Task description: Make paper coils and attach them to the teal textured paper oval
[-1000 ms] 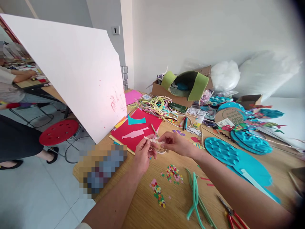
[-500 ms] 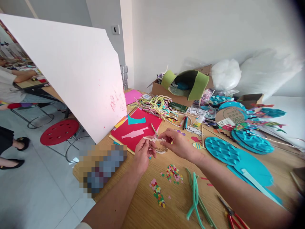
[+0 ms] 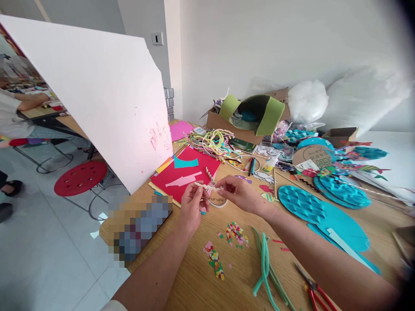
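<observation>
My left hand [image 3: 192, 202] pinches a cream twisted strand [image 3: 207, 187], which looks like a twisted pipe cleaner. Thumb and fingers of my right hand [image 3: 239, 193] are closed at the strand's other end. Just below the strand, a round white-rimmed piece [image 3: 218, 202] with a brown middle lies on the table, partly covered by my hands. Behind them, a twisted brownish piece [image 3: 210, 174] sticks up at the edge of the red paper [image 3: 201, 162]. Nearer to me are two small piles of coloured paper bits [image 3: 236, 233].
Green pipe cleaners [image 3: 266, 263] and red-handled scissors [image 3: 315, 288] lie at the front right. Blue ovals [image 3: 303, 203] spread across the right side. A large white board [image 3: 106, 82] stands at the left. A filled cardboard box [image 3: 235, 123] sits behind a tangle of strands [image 3: 212, 142].
The strand between my hands shows more of its length, and both hands have shifted slightly. More of the round piece beneath is visible. A person's feet at the far left have moved.
</observation>
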`<state>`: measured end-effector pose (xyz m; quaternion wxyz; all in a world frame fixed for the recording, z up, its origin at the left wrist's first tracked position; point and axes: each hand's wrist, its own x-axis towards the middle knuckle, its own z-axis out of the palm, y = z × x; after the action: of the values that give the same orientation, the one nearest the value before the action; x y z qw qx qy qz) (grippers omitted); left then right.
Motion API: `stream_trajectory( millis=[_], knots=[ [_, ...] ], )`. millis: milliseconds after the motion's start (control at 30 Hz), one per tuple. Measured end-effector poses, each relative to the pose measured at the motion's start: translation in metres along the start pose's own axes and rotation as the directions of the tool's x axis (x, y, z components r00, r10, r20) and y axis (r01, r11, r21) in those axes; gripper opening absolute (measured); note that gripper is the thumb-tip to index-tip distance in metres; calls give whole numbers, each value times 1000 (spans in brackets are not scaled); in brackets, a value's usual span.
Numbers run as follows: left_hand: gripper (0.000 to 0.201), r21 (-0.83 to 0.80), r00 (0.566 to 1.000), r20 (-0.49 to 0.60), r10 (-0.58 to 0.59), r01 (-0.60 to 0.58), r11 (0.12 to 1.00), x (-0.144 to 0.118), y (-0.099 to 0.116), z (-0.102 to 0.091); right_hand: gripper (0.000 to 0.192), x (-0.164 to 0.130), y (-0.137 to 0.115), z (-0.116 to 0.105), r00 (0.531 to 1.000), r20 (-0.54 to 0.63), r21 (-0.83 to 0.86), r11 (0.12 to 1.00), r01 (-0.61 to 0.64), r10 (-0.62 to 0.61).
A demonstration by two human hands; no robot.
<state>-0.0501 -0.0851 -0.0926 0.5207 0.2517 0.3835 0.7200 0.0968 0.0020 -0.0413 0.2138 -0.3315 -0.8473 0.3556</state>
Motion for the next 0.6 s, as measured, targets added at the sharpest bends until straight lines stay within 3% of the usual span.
stream_trajectory(
  millis=[267,600],
  knots=[
    [35,-29,999,-38,-8,6,1000,1,2,0,28,0,1,0,991,126,107,993,-51,37],
    [27,-42,997,-80,-10,7,999,1,6,1,43,3,2,4,943,314,255,947,-196,111]
  ],
)
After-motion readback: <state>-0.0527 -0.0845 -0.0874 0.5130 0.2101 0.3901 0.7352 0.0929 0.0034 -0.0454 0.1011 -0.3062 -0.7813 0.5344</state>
